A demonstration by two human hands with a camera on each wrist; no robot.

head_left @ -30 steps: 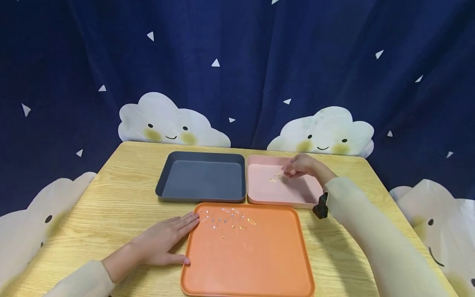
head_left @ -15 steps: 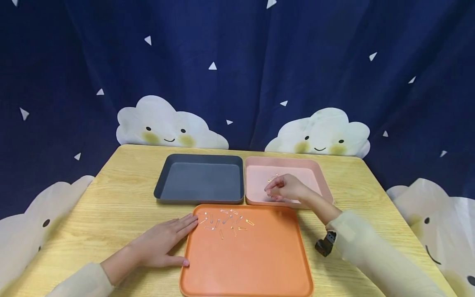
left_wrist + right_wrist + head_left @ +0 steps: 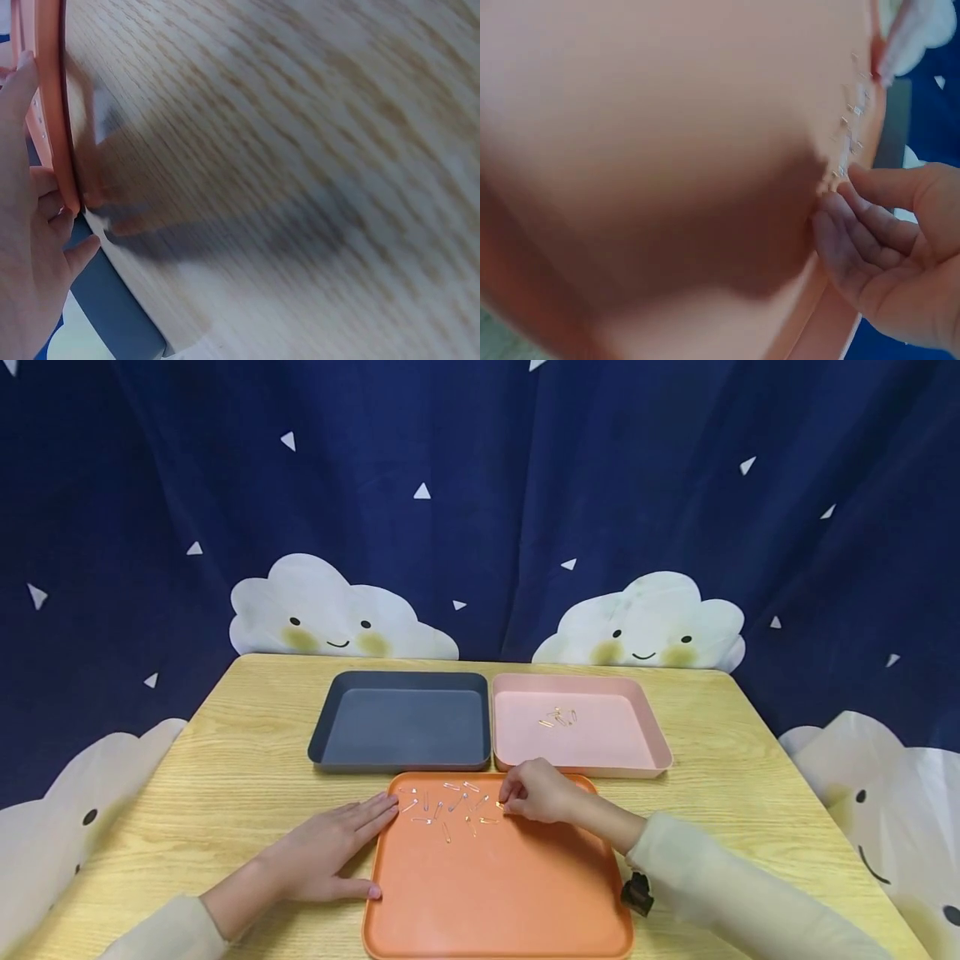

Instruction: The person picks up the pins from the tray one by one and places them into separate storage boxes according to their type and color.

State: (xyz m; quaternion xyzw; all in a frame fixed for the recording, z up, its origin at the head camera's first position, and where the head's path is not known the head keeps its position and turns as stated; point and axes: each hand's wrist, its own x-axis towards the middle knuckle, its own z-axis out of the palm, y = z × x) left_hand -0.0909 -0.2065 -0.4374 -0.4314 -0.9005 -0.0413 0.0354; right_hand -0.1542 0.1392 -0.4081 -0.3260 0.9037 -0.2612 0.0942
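Several small safety pins [image 3: 438,810], silver and gold, lie spread over the far left part of the orange tray [image 3: 495,893]. My right hand [image 3: 542,792] is low over this tray's far right part. Its thumb and fingertips pinch at a gold safety pin [image 3: 500,807], whose right end they hide. In the right wrist view, the curled fingers of the right hand [image 3: 892,247] come down beside the row of pins. My left hand [image 3: 330,852] rests at the tray's left edge, fingers straight and thumb spread. The left wrist view shows the left hand [image 3: 30,202] touching the tray rim.
Behind the orange tray stand a dark grey tray [image 3: 408,727] on the left and a pink tray [image 3: 592,743] on the right. Several gold safety pins [image 3: 560,718] lie in the pink one. All rest on a wooden table [image 3: 262,735] before a blue curtain [image 3: 480,527].
My right hand has moved from over the pink tray, toward me and left, down to the gold safety pin on the orange tray. The left hand stays in place.
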